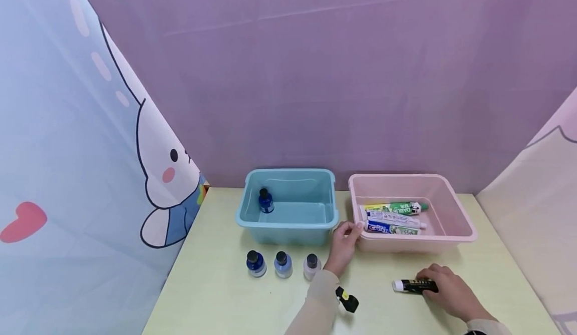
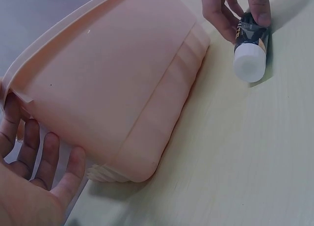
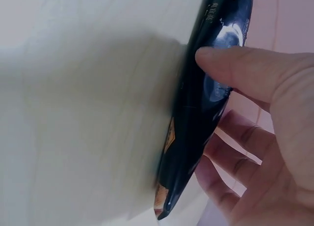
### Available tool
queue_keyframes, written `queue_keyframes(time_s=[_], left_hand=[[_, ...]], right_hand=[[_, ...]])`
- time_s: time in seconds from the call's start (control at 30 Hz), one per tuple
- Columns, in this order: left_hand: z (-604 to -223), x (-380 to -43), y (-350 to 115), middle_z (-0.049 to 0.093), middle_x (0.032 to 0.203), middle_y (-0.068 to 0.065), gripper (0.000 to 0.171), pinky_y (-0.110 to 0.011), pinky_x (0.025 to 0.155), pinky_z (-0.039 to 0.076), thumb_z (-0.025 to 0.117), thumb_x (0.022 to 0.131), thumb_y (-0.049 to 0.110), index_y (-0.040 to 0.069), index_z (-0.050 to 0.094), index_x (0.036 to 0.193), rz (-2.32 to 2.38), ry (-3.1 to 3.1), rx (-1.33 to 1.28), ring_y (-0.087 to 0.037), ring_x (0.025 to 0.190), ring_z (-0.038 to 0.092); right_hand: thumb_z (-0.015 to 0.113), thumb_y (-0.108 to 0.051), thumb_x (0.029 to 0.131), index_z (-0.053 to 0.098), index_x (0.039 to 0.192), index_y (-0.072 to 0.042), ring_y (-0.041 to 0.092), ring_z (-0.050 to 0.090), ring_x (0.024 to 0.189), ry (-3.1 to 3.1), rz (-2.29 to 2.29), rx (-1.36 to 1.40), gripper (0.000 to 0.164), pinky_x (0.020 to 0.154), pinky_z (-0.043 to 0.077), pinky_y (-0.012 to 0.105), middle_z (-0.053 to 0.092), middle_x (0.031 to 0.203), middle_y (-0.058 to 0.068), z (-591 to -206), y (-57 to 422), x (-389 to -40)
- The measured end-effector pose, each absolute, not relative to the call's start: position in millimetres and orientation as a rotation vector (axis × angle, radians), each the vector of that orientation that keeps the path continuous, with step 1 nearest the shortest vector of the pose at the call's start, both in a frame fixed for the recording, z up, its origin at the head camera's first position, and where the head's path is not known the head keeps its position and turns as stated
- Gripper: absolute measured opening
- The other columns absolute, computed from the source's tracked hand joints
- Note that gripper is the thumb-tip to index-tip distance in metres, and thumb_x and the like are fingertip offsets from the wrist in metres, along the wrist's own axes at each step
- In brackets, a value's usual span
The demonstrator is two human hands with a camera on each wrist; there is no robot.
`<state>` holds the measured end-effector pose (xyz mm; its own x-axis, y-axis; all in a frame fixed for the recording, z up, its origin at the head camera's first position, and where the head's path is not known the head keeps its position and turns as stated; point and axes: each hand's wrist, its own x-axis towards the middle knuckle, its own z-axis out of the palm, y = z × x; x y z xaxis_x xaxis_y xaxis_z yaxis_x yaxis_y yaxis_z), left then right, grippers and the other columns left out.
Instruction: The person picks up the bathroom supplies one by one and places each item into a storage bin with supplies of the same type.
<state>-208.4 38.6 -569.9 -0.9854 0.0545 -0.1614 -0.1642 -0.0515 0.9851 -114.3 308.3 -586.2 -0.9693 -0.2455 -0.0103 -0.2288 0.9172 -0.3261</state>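
My left hand [image 1: 343, 249] pinches the near left corner of the pink plastic basin [image 1: 419, 238]; in the left wrist view its fingers [image 2: 48, 155] lie under the rim. On the table in front of that basin, my right hand [image 1: 451, 291] holds a black toothpaste tube [image 1: 411, 286] with a white cap. The right wrist view shows the thumb on one side of this tube [image 3: 196, 113] and the other fingers on the opposite side. Inside the pink basin lie a green toothpaste tube [image 1: 398, 208], a white tube [image 1: 394, 219] and a blue-and-green tube [image 1: 383, 228].
Left of the pink basin stands a blue basin [image 1: 288, 225] with one dark blue bottle [image 1: 266, 202] inside. Before it stand a dark blue bottle [image 1: 256, 265], a lighter blue bottle [image 1: 283, 265] and a pale bottle [image 1: 311, 267], close to my left forearm. A purple cloth [image 1: 315, 84] hangs behind.
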Motion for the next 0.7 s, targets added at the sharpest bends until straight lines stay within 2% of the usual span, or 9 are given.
queue_keyframes(time_s=[0.17, 0.37, 0.57, 0.7], left_hand=[[-568, -209, 39, 0.057, 0.099, 0.007, 0.023, -0.044, 0.093, 0.054, 0.062, 0.102, 0.038, 0.018, 0.067, 0.094, 2.173, 2.050, -0.121, -0.012, 0.094, 0.055], [-567, -211, 38, 0.058, 0.099, 0.007, 0.026, -0.035, 0.089, 0.053, 0.062, 0.101, 0.043, 0.018, 0.067, 0.094, 2.150, 2.063, -0.121, -0.013, 0.095, 0.056], [-571, -210, 37, 0.057, 0.098, 0.008, 0.029, -0.039, 0.091, 0.053, 0.063, 0.100, 0.045, 0.017, 0.067, 0.094, 2.162, 2.047, -0.130, -0.012, 0.094, 0.055], [-570, -211, 38, 0.057, 0.099, 0.007, 0.026, -0.035, 0.089, 0.053, 0.061, 0.102, 0.040, 0.017, 0.066, 0.093, 2.164, 2.051, -0.120, -0.012, 0.095, 0.055]], right_hand=[[0.087, -0.016, 0.073, 0.074, 0.100, -0.022, 0.021, 0.064, 0.092, 3.054, -0.489, -0.368, 0.031, 0.082, 0.055, 0.049, 0.065, 0.095, -0.010, -589, 310, -113], [0.088, -0.016, 0.073, 0.073, 0.097, -0.024, 0.020, 0.063, 0.089, 3.063, -0.481, -0.335, 0.029, 0.076, 0.055, 0.049, 0.066, 0.092, -0.010, -593, 309, -114], [0.088, -0.015, 0.072, 0.072, 0.093, -0.026, 0.017, 0.061, 0.085, 3.064, -0.497, -0.304, 0.029, 0.069, 0.053, 0.043, 0.063, 0.088, -0.011, -595, 308, -112], [0.087, -0.013, 0.072, 0.071, 0.091, -0.026, 0.015, 0.059, 0.083, 3.079, -0.504, -0.293, 0.029, 0.065, 0.050, 0.040, 0.062, 0.086, -0.011, -597, 307, -112]])
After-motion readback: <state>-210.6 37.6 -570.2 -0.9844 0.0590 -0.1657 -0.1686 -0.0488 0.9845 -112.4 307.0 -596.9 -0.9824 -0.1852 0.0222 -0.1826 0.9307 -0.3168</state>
